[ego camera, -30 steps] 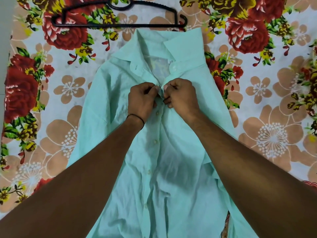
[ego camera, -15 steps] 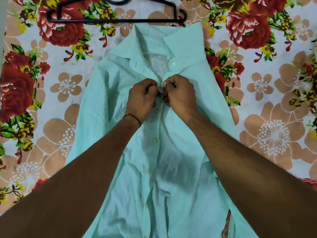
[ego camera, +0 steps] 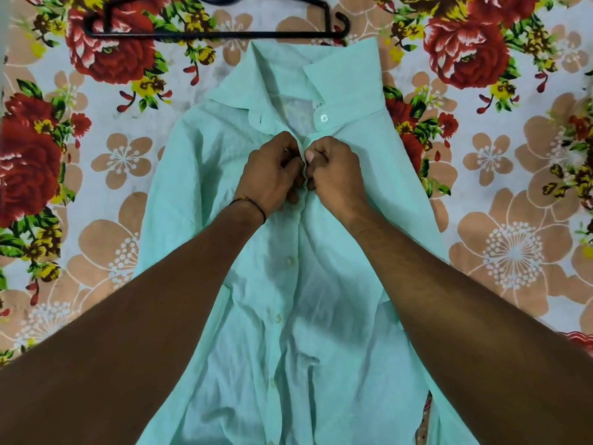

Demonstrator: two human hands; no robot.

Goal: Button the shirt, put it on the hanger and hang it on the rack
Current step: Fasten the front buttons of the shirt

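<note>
Placket [ego camera: 301, 148] of mint-green fabric shirt [ego camera: 305, 316] is pinched by left hand [ego camera: 272, 175] and right hand [ego camera: 337, 175]; keep it taut, aligned.

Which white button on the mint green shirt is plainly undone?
The white collar button on the mint green shirt: it lies bare beside the open neck, apart from its buttonhole. The lower buttons sit closed in the placket.
</note>
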